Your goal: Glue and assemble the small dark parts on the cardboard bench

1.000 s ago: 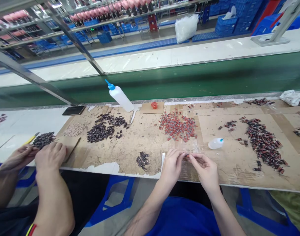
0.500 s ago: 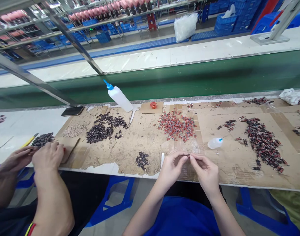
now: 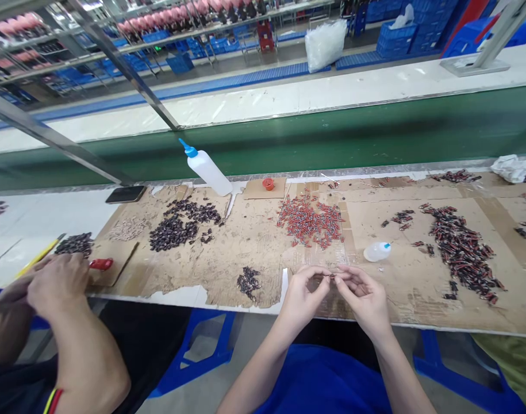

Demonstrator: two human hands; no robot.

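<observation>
Small piece pinched between both hands

Your left hand (image 3: 303,298) and right hand (image 3: 366,299) meet near the table's front edge, thumbs and forefingers closed on a tiny dark piece (image 3: 331,276) held just above the cardboard (image 3: 226,259). You appear to be at the fitting or adjusting step, working the piece by fingertip; from here, the move seems to call for a steady left pinch and small, careful motions of the right fingers.

Just beyond your hands lies the red pile (image 3: 310,221); near your right hand, the small bottle (image 3: 377,251) lies tilted. A little dark pile (image 3: 248,282) is off to your left, and a larger red-and-black pile (image 3: 461,247) well to your right. Farther left are the black pile (image 3: 174,227) and a co-worker's hands (image 3: 58,282).

Your fingertips cover most of the piece, so its shape, and whether it is one part or two, can't be made out. The co-worker's fingers are largely hidden, so you can't tell what they hold. The right-hand stool (image 3: 450,368) is cut off below.
</observation>
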